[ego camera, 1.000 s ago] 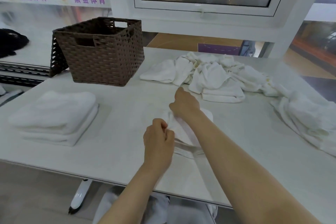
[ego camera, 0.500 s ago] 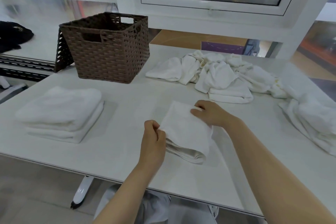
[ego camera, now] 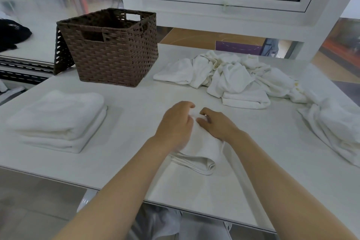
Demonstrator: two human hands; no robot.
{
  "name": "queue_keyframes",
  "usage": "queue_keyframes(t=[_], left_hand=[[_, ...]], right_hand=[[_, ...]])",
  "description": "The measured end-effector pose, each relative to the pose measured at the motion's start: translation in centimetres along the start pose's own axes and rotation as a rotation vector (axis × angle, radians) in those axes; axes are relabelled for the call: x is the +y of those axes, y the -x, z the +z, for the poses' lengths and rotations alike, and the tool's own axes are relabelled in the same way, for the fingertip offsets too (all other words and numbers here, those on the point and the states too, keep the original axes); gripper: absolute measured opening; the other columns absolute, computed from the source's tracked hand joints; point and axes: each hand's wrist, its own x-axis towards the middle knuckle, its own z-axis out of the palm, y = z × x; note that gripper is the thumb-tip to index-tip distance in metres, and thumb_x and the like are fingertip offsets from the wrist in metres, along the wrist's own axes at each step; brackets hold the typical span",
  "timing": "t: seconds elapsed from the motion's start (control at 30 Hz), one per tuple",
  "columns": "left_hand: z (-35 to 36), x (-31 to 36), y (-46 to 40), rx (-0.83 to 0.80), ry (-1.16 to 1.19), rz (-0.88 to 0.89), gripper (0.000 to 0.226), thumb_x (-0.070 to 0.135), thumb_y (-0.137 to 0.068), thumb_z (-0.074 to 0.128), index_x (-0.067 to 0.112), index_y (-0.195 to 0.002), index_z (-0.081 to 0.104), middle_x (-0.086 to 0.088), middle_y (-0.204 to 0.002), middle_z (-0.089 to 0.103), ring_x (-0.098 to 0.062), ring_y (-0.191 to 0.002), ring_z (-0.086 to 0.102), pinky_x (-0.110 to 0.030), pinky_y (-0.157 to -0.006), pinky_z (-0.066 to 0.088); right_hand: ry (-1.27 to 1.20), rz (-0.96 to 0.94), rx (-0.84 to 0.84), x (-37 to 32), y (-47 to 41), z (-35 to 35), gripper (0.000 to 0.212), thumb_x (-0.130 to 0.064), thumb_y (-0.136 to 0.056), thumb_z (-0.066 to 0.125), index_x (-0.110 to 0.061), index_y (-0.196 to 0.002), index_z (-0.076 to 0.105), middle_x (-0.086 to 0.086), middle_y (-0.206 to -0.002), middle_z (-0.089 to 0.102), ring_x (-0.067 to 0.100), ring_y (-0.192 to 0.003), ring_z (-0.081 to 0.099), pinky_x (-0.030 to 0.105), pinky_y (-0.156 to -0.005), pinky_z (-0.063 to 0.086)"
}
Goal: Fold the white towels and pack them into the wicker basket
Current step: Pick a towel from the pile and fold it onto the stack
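since the earlier frame both hands are brought together at the far edge of the folded towel (ego camera: 198, 150) mid-surface, left hand (ego camera: 175, 126) and right hand (ego camera: 216, 122) each curled in a grip on it, while a folded stack (ego camera: 56, 119) waits, a loose pile (ego camera: 233, 78) is left unfolded, and nothing is seen packed in the wicker basket (ego camera: 115, 48).

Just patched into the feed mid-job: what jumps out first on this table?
Both hands, left hand and right hand, grip a half-folded towel at the near centre of the table. The brown wicker basket stands far left, a folded stack lies near left, and an unfolded pile sprawls far right.
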Motion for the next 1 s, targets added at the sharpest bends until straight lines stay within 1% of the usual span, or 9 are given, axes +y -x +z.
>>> queue_keyframes(t=[0.13, 0.23, 0.33, 0.47, 0.63, 0.73, 0.8, 0.9, 1.0], left_hand=[[3.3, -2.5, -0.9, -0.338, -0.364, 0.040, 0.050, 0.031, -0.106, 0.024, 0.018, -0.154, 0.021, -0.002, -0.162, 0.017, -0.019, -0.150, 0.010, -0.035, -0.121, 0.007], [4.1, -3.7, -0.6, -0.308, -0.383, 0.081, 0.052, 0.033, -0.106, 0.021, 0.019, -0.156, 0.014, 0.000, -0.164, 0.009, -0.017, -0.151, 0.002, -0.036, -0.122, 0.001], [4.0, -3.9, -0.8, -0.339, -0.352, 0.075, 0.052, 0.035, -0.106, 0.019, 0.022, -0.156, 0.013, 0.003, -0.165, 0.006, -0.014, -0.151, -0.001, -0.035, -0.122, 0.000], [3.9, -4.1, -0.9, -0.381, -0.287, 0.035, 0.052, 0.037, -0.105, 0.020, 0.027, -0.156, 0.013, 0.009, -0.164, 0.004, -0.011, -0.150, -0.003, -0.036, -0.122, -0.001], [3.5, -3.7, -0.8, -0.387, -0.299, 0.022, 0.053, 0.039, -0.104, 0.023, 0.029, -0.155, 0.014, 0.008, -0.164, 0.009, -0.013, -0.150, 0.002, -0.039, -0.122, 0.005], [2.5, -3.0, -1.3, -0.434, -0.377, 0.011, 0.058, 0.048, -0.100, 0.031, 0.030, -0.153, 0.019, 0.005, -0.159, 0.024, -0.018, -0.146, 0.015, -0.040, -0.115, 0.015], [1.2, -2.2, -2.1, -0.514, -0.465, -0.019, 0.065, 0.060, -0.093, 0.038, 0.031, -0.150, 0.027, 0.003, -0.149, 0.040, -0.022, -0.139, 0.027, -0.040, -0.110, 0.020], [-0.5, -0.9, -3.1, -0.649, -0.537, -0.024, 0.065, 0.066, -0.088, 0.045, 0.032, -0.144, 0.039, 0.004, -0.137, 0.053, -0.021, -0.127, 0.042, -0.036, -0.103, 0.026], [-1.7, -0.4, -3.6, -0.729, -0.393, -0.102, 0.056, 0.058, -0.088, 0.054, 0.032, -0.137, 0.045, 0.008, -0.137, 0.051, -0.016, -0.118, 0.050, -0.030, -0.094, 0.037]], right_hand=[[0.196, 0.014, 0.081, -1.0, 1.2, 0.0, 0.037, -0.038, -0.099, 0.047, -0.020, -0.131, 0.046, 0.006, -0.120, 0.059, 0.026, -0.111, 0.053, 0.036, -0.088, 0.041], [0.279, -0.048, 0.162, -2.6, 3.6, 1.1, 0.049, -0.042, -0.099, 0.042, -0.021, -0.143, 0.039, 0.003, -0.140, 0.049, 0.025, -0.128, 0.042, 0.038, -0.105, 0.032], [0.290, -0.054, 0.063, -2.4, 6.2, 3.9, 0.069, -0.056, -0.097, 0.016, -0.018, -0.154, 0.024, 0.007, -0.161, 0.024, 0.023, -0.148, 0.019, 0.036, -0.121, 0.009], [0.317, -0.017, 0.064, -0.9, 7.6, 5.5, 0.090, -0.060, -0.079, -0.010, -0.020, -0.158, 0.004, 0.001, -0.165, -0.003, 0.017, -0.152, -0.005, 0.035, -0.121, -0.008], [0.250, -0.089, -0.042, 0.0, 8.4, 4.5, 0.068, -0.055, -0.101, 0.019, -0.023, -0.158, 0.000, -0.004, -0.164, -0.011, 0.012, -0.150, -0.014, 0.030, -0.119, -0.014], [-0.097, -0.044, -0.137, 1.0, 8.4, 1.5, 0.049, -0.041, -0.102, 0.043, -0.031, -0.150, 0.035, -0.013, -0.161, 0.019, 0.004, -0.147, 0.016, 0.022, -0.120, 0.007], [-0.321, 0.002, -0.040, 1.3, 8.2, -0.1, 0.029, -0.028, -0.098, 0.054, -0.033, -0.126, 0.062, -0.018, -0.138, 0.052, -0.005, -0.122, 0.049, 0.019, -0.108, 0.035], [-0.256, -0.020, 0.169, 1.3, 6.8, -1.0, 0.021, -0.024, -0.095, 0.058, -0.031, -0.113, 0.063, -0.015, -0.117, 0.061, -0.002, -0.101, 0.056, 0.023, -0.091, 0.044], [-0.146, 0.045, 0.006, 1.3, 5.3, -1.8, 0.041, -0.034, -0.094, 0.058, -0.031, -0.134, 0.048, -0.006, -0.130, 0.050, 0.014, -0.116, 0.050, 0.027, -0.090, 0.038]])
